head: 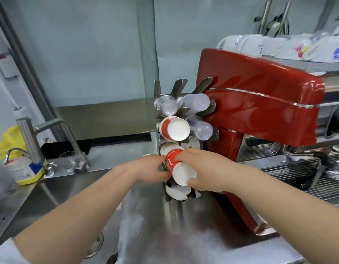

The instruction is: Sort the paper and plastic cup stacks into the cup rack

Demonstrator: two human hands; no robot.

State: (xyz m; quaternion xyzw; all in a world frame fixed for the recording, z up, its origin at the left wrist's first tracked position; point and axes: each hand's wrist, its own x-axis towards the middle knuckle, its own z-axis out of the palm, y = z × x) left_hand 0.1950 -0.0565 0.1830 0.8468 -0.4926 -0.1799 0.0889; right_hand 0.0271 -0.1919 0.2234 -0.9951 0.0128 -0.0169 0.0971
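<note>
A steel cup rack (181,86) stands between the glass partition and the red machine. Its upper slots hold clear plastic cup stacks (167,105) (202,128) and a frosted stack (198,101). A red paper cup stack (174,129) lies in a middle slot. Both hands grip another red paper cup stack (181,171) at a lower slot: my left hand (151,169) on its left side, my right hand (205,168) over its top and right. A white cup stack (177,193) sits in the slot below, and a white cup (168,147) shows just above my hands.
A red espresso machine (260,103) stands right of the rack, with white mugs (279,46) on top and a drip grate (298,178). A steel sink (46,199) with a tap (31,138), yellow cloth (8,140) and dish-soap bottle lies left. The glass partition (145,54) rises behind.
</note>
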